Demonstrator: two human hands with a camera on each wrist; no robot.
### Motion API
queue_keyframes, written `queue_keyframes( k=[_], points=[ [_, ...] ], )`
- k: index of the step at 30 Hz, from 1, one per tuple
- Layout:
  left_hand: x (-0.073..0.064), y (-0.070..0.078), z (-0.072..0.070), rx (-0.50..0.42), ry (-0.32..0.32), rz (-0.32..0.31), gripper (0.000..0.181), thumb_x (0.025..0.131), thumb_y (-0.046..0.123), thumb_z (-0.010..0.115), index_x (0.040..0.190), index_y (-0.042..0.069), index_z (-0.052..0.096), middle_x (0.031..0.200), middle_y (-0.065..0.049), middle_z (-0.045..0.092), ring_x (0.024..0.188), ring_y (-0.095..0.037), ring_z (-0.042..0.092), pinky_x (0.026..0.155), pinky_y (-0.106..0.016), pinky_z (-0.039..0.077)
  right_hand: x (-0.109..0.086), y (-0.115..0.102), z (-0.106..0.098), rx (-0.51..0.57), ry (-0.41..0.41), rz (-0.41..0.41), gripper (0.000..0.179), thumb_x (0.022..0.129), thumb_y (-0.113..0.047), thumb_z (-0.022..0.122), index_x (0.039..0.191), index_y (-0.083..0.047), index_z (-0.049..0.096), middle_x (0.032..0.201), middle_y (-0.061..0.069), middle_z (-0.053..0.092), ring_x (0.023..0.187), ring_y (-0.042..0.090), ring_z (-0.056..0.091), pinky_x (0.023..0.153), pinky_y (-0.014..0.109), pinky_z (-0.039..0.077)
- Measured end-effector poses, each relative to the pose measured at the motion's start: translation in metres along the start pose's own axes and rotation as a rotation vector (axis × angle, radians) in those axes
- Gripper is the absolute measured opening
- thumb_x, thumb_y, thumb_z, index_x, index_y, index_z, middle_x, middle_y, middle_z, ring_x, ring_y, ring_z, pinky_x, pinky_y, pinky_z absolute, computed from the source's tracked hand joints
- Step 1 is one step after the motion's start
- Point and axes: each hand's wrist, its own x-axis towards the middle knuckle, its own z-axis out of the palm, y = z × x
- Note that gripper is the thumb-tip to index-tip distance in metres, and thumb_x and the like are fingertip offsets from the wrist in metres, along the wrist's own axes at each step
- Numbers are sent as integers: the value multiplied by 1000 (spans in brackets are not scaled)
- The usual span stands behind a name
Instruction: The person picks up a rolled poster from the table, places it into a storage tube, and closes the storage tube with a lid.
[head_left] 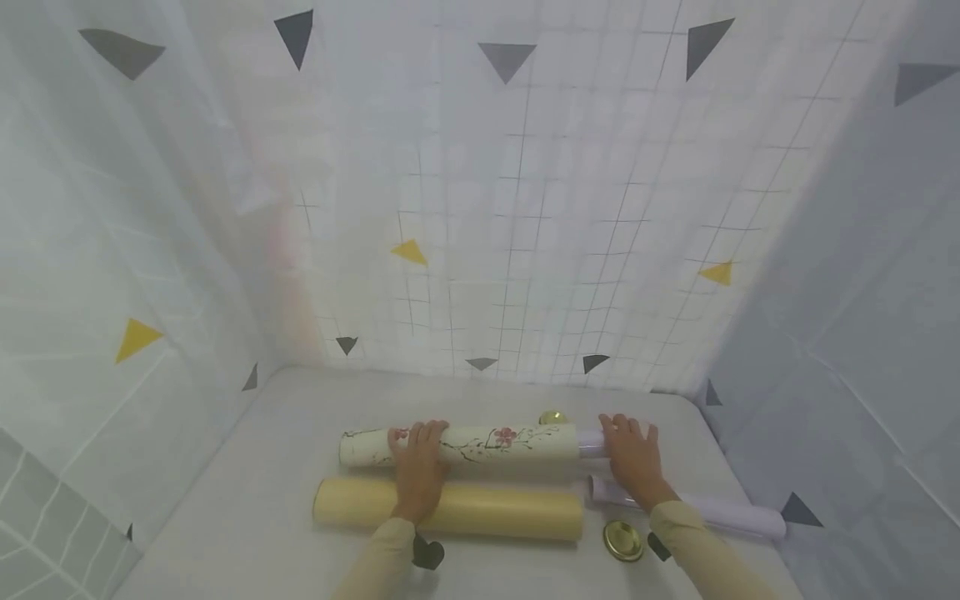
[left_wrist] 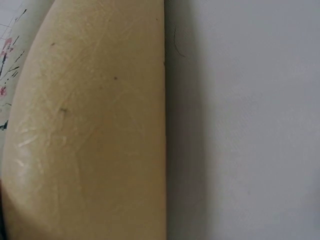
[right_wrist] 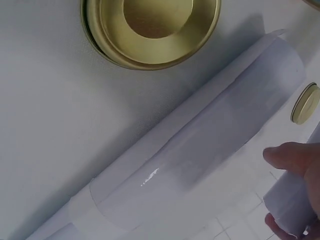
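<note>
A cream cardboard tube printed with blossom branches (head_left: 517,446) lies crosswise on the white surface. My left hand (head_left: 420,471) holds it toward its left end, the fingers over its top. Out of its right end sticks a roll of pale paper (head_left: 592,444), part of it inside the tube. My right hand (head_left: 633,458) grips that roll near its outer end; the right wrist view shows the thumb (right_wrist: 287,156) on one side and a fingertip on the other. The left wrist view is mostly filled by a plain yellow tube (left_wrist: 100,125), with the left hand's fingers out of sight.
The yellow tube (head_left: 510,510) lies nearer me, under the left wrist. A second pale paper roll (head_left: 738,515) lies at the right, partly beneath the right forearm. One gold metal lid (head_left: 623,542) sits near the yellow tube's right end, another lid (head_left: 553,418) behind the blossom tube.
</note>
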Motion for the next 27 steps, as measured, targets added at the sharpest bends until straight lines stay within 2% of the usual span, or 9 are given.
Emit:
queue_keyframes(
  k=[4, 6, 10, 16, 20, 24, 27],
  points=[
    [0, -1, 1, -24, -38, -19, 76, 64, 10, 94, 132, 14, 61, 132, -5, 69, 126, -30, 60, 120, -73, 19, -1, -1, -3, 70, -5, 23, 58, 75, 6, 75, 131, 4, 59, 120, 26, 64, 102, 45, 64, 76, 59, 59],
    [0, -2, 1, -34, -45, -24, 76, 64, 9, 93, 133, 14, 61, 133, -5, 69, 127, -30, 59, 121, -73, 17, -1, -2, -3, 113, -10, 23, 54, 74, 8, 75, 126, 6, 59, 115, 26, 63, 95, 42, 63, 62, 51, 60],
    [0, -4, 4, -13, -30, -13, 78, 63, 10, 94, 133, 15, 60, 131, -4, 69, 126, -28, 60, 121, -72, 19, 1, -4, 0, 170, -46, 18, 45, 74, 8, 74, 115, 5, 58, 107, 22, 61, 87, 36, 61, 54, 44, 57],
    [0, -3, 6, -13, -16, -4, 78, 61, 11, 95, 132, 15, 61, 129, -4, 69, 124, -28, 60, 120, -74, 20, 2, -8, 2, 229, -46, -25, 38, 75, 8, 71, 111, 3, 59, 104, 21, 63, 84, 33, 62, 59, 45, 59],
    [0, -1, 5, -17, -14, -11, 78, 61, 10, 95, 131, 14, 62, 129, -4, 69, 124, -29, 60, 119, -73, 21, 2, -13, -1, 270, -30, -74, 43, 75, 7, 75, 115, 2, 61, 104, 20, 66, 88, 34, 66, 70, 47, 62],
    [0, 0, 3, -15, -17, -13, 77, 61, 9, 95, 131, 14, 62, 129, -6, 70, 124, -30, 60, 119, -73, 22, 2, -16, -2, 314, -83, -103, 58, 72, 3, 83, 125, -1, 59, 115, 19, 66, 100, 36, 68, 85, 52, 62],
    [0, 0, 3, 0, -19, -9, 77, 61, 9, 95, 131, 14, 62, 129, -6, 69, 125, -30, 60, 119, -73, 22, 2, -18, -1, 366, -144, -122, 65, 74, -3, 85, 132, -2, 55, 123, 19, 64, 110, 37, 67, 94, 55, 59]
  ],
)
